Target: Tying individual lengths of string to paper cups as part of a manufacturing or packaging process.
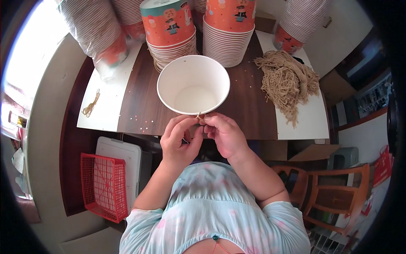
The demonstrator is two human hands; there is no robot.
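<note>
A large white paper bucket [196, 95] stands on the table in front of me with its mouth tilted toward me. It has a small hole in the far rim. At the near rim a tan cord [199, 114] shows a small loop or knot. My left hand [179, 135] pinches the cord from the left, its thumb and fingers closed. From the right, my right hand [226, 133] pinches the same cord with thumb and forefinger. The ends of the cord are hidden behind my fingers.
Stacks of orange printed paper buckets [228, 42] stand behind, with plastic-wrapped stacks [91, 29] at far left. A tangled heap of tan cords [287, 80] lies at right, a small cord bundle [91, 105] at left. Below are a red basket [103, 184] and a wooden chair [338, 197].
</note>
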